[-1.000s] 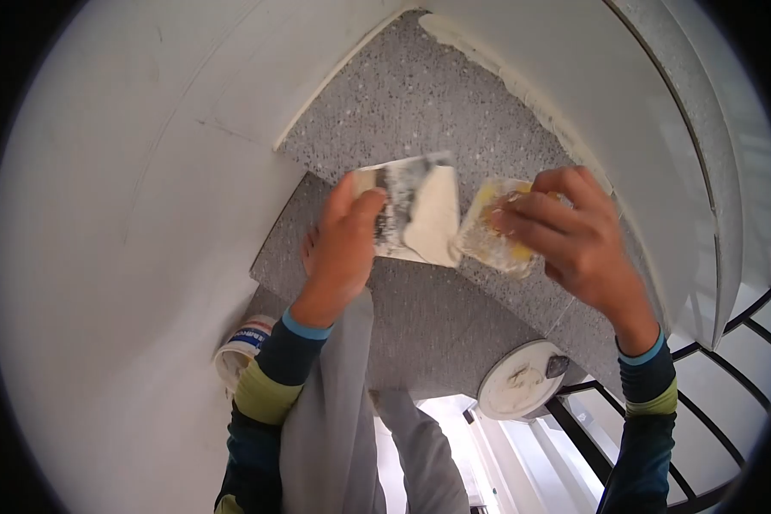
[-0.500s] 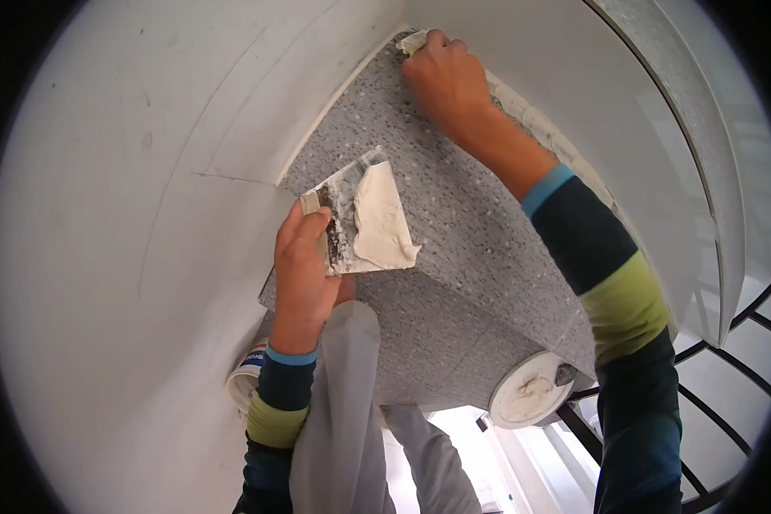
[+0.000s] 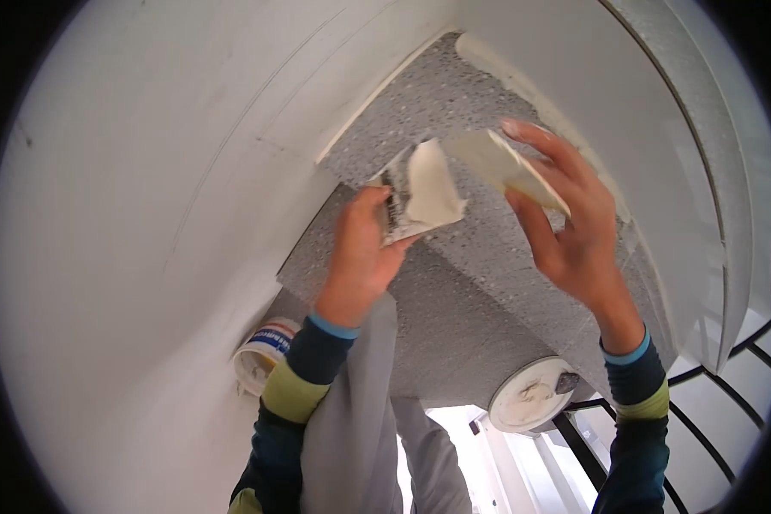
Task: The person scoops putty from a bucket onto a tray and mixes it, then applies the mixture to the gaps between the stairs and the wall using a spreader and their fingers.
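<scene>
My left hand (image 3: 361, 257) grips a flat metal plate (image 3: 420, 193) loaded with a lump of white putty, held over a grey speckled stair tread (image 3: 454, 283). My right hand (image 3: 565, 227) holds a small putty-smeared scraper (image 3: 510, 170) just right of the plate, its edge close to the putty. A ragged line of white filler (image 3: 522, 81) runs along the joint between the upper tread and the curved white wall at the right.
A white curved wall (image 3: 146, 214) rises at the left. A putty tub (image 3: 264, 353) with a blue label sits by the wall below my left arm. A round white lid (image 3: 531, 394) lies on a lower tread. Black railing (image 3: 711, 428) runs at the lower right.
My right hand came back from the filler line at the far corner of the tread and now holds the scraper beside the putty plate. My left hand shifted the plate slightly right.
</scene>
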`<state>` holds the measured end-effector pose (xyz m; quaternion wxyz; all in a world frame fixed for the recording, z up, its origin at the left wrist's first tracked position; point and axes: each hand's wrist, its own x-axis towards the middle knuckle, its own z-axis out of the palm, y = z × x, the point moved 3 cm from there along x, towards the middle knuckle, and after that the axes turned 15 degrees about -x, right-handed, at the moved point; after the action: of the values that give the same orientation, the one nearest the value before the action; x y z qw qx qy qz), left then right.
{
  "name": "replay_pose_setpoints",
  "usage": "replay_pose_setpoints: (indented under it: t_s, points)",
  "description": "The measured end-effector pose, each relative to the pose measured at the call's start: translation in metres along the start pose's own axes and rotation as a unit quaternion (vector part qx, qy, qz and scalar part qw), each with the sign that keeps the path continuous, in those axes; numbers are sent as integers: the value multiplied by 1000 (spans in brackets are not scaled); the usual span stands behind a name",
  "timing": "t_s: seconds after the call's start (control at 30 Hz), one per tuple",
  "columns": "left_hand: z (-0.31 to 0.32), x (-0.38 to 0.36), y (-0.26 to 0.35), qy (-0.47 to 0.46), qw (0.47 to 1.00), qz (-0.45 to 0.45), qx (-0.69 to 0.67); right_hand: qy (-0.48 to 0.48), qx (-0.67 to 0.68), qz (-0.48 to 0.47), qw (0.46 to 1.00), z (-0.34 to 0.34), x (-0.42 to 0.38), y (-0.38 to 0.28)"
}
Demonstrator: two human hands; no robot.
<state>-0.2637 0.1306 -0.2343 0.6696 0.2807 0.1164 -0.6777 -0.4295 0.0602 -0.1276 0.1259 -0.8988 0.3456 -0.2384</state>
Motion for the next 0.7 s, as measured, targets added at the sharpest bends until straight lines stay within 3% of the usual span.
replay_pose_setpoints:
  t_s: [0.07,0.13,0.27,0.33,0.47,0.53,0.7]
  points:
    - [1,1,-6,2,1000,6,-2,15,67,5,998,5,-11,-9]
    - [3,2,-11,-1,1000,5,-8,74,28,-10,997,16,-23,-12]
    - [7,-5,-11,28,999,17,18,62,-17,-49,997,26,-38,-4]
    - [5,-10,-8,28,999,19,23,-35,-180,-101,978,17,-33,-4]
    - [18,-22,14,-43,998,34,1,-111,-323,-128,931,20,-20,30]
    - [25,-25,16,-73,996,44,-6,9,-403,-181,897,28,-5,51]
    - [10,-19,13,-24,999,41,14,59,-415,-222,880,49,65,95]
